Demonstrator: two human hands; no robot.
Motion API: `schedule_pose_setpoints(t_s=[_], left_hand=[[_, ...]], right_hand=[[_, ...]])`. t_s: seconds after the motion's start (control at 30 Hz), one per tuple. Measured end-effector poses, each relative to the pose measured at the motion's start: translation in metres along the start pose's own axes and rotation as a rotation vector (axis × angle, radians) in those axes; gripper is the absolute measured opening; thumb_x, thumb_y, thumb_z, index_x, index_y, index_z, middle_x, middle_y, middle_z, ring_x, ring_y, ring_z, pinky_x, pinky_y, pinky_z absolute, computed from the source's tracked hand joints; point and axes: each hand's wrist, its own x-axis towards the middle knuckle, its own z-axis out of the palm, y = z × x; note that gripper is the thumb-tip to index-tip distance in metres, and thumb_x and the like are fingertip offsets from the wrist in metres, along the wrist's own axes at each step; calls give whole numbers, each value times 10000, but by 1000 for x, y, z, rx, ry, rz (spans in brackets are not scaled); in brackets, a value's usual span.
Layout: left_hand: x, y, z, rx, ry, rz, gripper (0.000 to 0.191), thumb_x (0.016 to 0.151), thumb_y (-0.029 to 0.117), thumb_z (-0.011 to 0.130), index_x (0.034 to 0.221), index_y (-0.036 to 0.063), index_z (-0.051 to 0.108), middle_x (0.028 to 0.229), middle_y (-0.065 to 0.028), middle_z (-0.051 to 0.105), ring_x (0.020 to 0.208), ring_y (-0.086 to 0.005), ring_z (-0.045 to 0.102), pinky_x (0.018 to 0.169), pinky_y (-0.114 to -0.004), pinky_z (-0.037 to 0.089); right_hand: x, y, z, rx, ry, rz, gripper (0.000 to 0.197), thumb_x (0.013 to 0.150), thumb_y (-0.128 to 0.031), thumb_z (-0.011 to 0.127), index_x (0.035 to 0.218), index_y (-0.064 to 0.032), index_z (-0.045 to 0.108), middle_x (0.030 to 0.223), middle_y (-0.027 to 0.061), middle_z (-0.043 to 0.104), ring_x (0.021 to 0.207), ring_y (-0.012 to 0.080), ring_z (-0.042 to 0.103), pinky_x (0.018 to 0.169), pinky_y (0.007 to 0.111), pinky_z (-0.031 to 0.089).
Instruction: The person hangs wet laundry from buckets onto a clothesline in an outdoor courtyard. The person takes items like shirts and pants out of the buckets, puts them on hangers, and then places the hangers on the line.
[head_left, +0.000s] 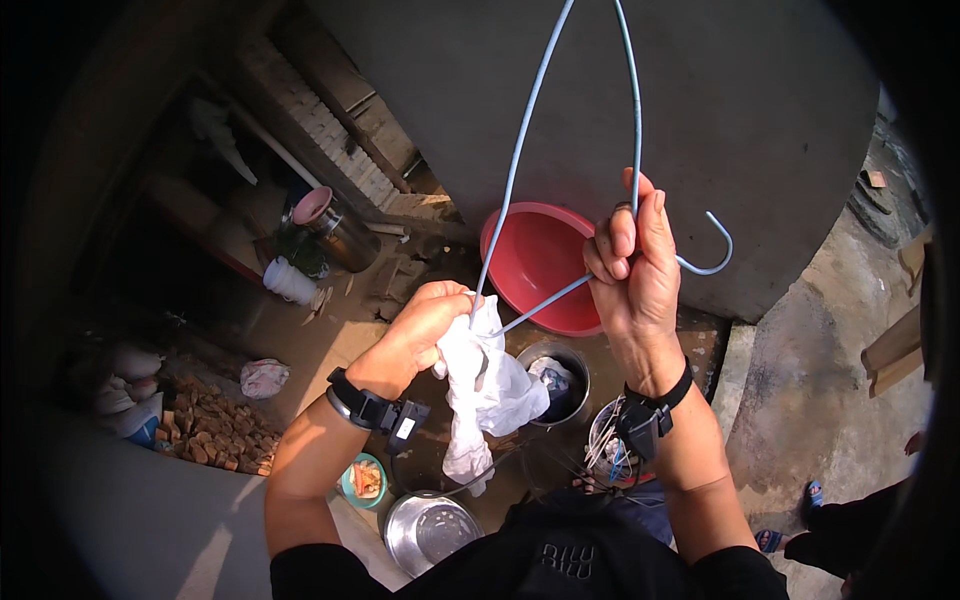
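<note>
My right hand (636, 259) grips a light-blue wire clothes hanger (517, 161) near its neck, and the hook points out to the right. The hanger's upper end runs past the top of the picture. At its lower left corner, my left hand (424, 326) pinches a wet-looking white cloth garment (491, 397). That garment hangs bunched around the wire corner, its folds hiding its shape. Beneath and behind the hands stands a red plastic basin (534, 262). A metal pot (562, 379) with dark and pale cloth inside sits just right of the garment.
A shiny metal basin (433, 534) and a teal bowl of food scraps (365, 480) lie low left. A bucket of wire hangers (606, 435) stands near my right forearm. Chopped firewood (217, 427) is piled left. A grey wall (720, 150) rises ahead; another person's sandalled foot (769, 540) shows right.
</note>
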Motion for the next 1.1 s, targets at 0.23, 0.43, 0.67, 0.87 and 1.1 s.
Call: schedule_pose_setpoints(t_s=[0.23, 0.43, 0.67, 0.87, 1.1], left_hand=[[-16, 2, -9, -54, 5, 60, 71, 876, 33, 607, 937, 6, 630, 852, -79, 668, 783, -177, 667, 741, -305, 557], [-28, 21, 1, -177, 3, 297, 75, 905, 90, 612, 932, 22, 600, 877, -72, 653, 784, -165, 647, 741, -305, 544], [-36, 31, 8, -140, 177, 317, 44, 911, 75, 597, 927, 47, 567, 871, -56, 629, 802, -147, 637, 737, -287, 535], [-35, 32, 29, -214, -13, 403, 86, 923, 101, 601, 985, 50, 570, 879, -26, 626, 789, -110, 614, 721, -271, 519], [-65, 40, -9, -198, 62, 448, 99, 920, 116, 612, 959, 43, 559, 890, -47, 634, 802, -129, 627, 719, -272, 521]], right_hand=[[-18, 26, -28, -198, -178, 55, 323, 1008, -297, 508, 1160, -37, 623, 620, -16, 497, 495, 52, 390, 457, 213, 312], [-27, 16, -26, -866, -405, -26, 275, 973, -240, 578, 1062, -5, 691, 725, 8, 596, 581, 70, 494, 511, 225, 384], [-30, -2, -39, -657, -320, 181, 300, 969, -282, 591, 1042, -7, 686, 596, -32, 501, 512, 42, 415, 458, 209, 303], [-24, 26, -19, -224, -295, 69, 314, 1004, -328, 494, 1098, -51, 610, 556, -21, 427, 477, 70, 321, 476, 257, 285], [-54, 27, -74, -1013, -441, 88, 238, 946, -235, 622, 1042, -34, 707, 829, 56, 670, 687, 122, 552, 615, 282, 445]])
